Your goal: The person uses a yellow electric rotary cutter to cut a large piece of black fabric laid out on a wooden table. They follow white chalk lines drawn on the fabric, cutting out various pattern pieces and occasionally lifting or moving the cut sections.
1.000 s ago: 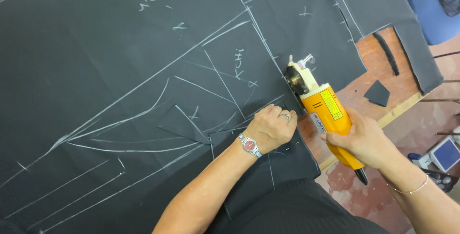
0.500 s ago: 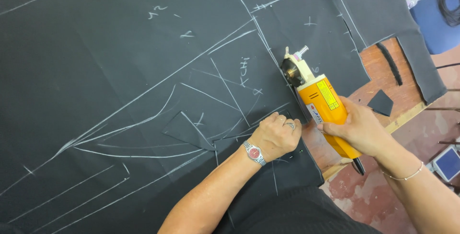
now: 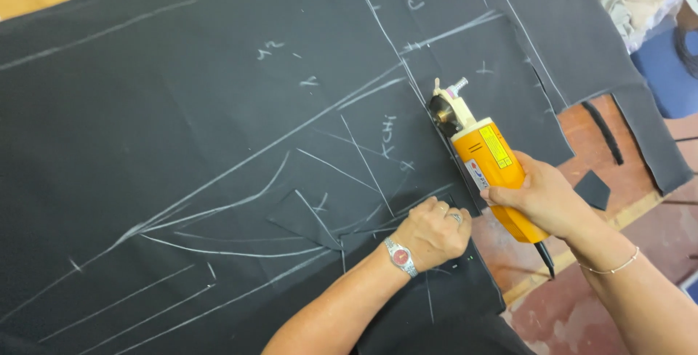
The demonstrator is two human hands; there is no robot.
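A chalk-marked black fabric (image 3: 218, 108) covers the table. Near its lower right edge, the left hand (image 3: 434, 233) presses down in a loose fist, holding nothing. Just right of it, the right hand (image 3: 542, 199) wraps closed around the orange electric cutter (image 3: 488, 162), its blade on the fabric's cut edge.

One yellow handheld electric fabric cutter (image 3: 494, 173); one large chalk-marked black cloth sheet (image 3: 218, 144); two small black offcuts (image 3: 592, 189); one red-faced wristwatch (image 3: 400, 256); one thin bracelet (image 3: 614, 266).
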